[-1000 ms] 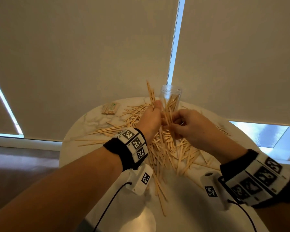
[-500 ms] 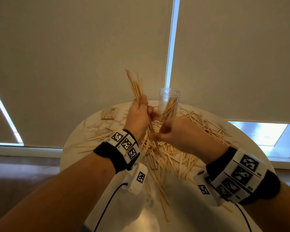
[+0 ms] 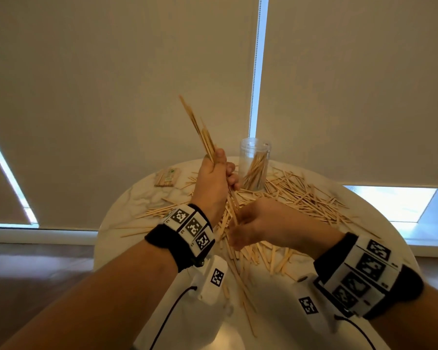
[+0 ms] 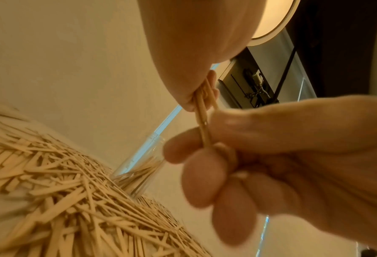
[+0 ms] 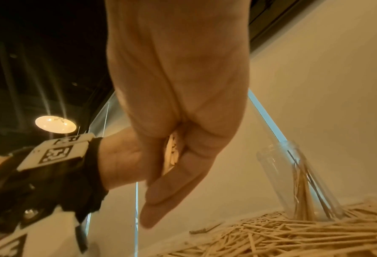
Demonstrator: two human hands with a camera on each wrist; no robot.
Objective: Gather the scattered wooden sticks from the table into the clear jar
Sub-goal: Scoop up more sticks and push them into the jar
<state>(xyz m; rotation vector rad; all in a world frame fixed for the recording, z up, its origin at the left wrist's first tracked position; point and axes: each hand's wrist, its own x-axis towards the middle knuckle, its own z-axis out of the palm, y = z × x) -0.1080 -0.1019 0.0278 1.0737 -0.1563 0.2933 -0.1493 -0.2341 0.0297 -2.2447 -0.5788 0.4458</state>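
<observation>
My left hand (image 3: 221, 170) grips a bundle of wooden sticks (image 3: 200, 130) upright above the round white table (image 3: 276, 314), just left of the clear jar (image 3: 254, 168). Several sticks stand inside the jar. My right hand (image 3: 235, 228) is lower and nearer me, and pinches the bundle's bottom ends. The left wrist view shows the bundle (image 4: 202, 111) running from my left palm down into the right fingers (image 4: 183, 147). In the right wrist view stick ends (image 5: 172, 154) sit between my curled fingers, and the jar (image 5: 299, 182) stands to the right.
Loose sticks (image 3: 304, 198) cover the table's middle and right, up to the jar's base. A small wrapped pack of sticks (image 3: 167, 176) lies at the back left. Closed blinds hang close behind the table. The near part of the table shows bare surface.
My left hand has raised the bundle higher and tilted its top to the left. My right hand has dropped from beside the jar to the bundle's lower ends.
</observation>
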